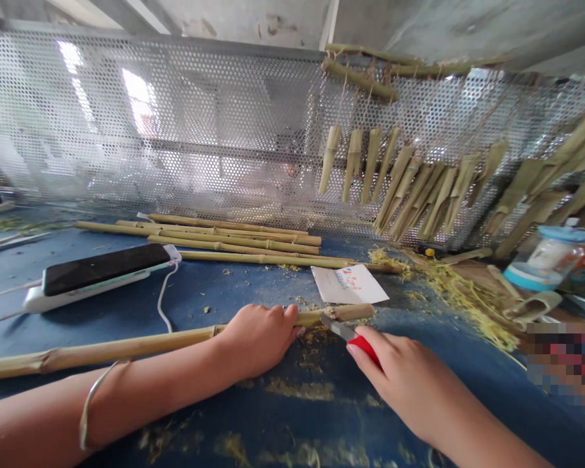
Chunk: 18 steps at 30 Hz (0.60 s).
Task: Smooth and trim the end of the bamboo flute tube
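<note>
A long bamboo pole [127, 348] lies across the front of the blue table, running from the left edge to the middle. Wrapped round it near its right end is my left hand [260, 338], fingers closed. My right hand [394, 370] grips a knife [365, 348] by its red handle. The knife's grey blade touches the bamboo close to a node, right of my left hand. Small shavings lie on the table below the blade. Just behind the pole's right end is a white printed card [350, 284].
Several bamboo poles [224, 244] lie farther back. At left a black phone [110, 268] rests on a white power strip [88, 289] with cables. Bamboo pieces [355, 162] hang before a perforated metal screen [185, 130]. Shavings [468, 305] and a blue-lidded jar [546, 260] are at right.
</note>
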Motion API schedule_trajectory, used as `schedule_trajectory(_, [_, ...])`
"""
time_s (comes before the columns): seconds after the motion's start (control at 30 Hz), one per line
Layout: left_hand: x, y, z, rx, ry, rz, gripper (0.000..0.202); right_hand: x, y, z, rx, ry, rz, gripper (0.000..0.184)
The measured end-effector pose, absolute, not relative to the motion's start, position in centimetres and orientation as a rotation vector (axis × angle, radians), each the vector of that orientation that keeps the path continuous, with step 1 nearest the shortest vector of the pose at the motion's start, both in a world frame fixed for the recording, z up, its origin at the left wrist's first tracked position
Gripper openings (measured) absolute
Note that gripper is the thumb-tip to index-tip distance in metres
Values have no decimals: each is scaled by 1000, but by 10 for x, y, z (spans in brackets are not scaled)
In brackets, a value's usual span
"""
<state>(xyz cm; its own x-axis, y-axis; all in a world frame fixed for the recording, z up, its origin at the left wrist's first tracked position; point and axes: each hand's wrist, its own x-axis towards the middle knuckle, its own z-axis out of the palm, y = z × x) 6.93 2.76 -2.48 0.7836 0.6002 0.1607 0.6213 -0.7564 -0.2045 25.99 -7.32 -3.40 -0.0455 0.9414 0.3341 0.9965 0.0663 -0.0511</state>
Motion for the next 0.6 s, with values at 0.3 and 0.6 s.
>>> schedule_trajectory(0.3, [70,27,-26,-2699,-928,-129,25,262,-73,-32,-2107,-2020,-332,32])
schedule_trajectory(0.6, [71,26,-26,-2635,-897,-183,26,265,-74,-29,-2066,-1912,-216,35])
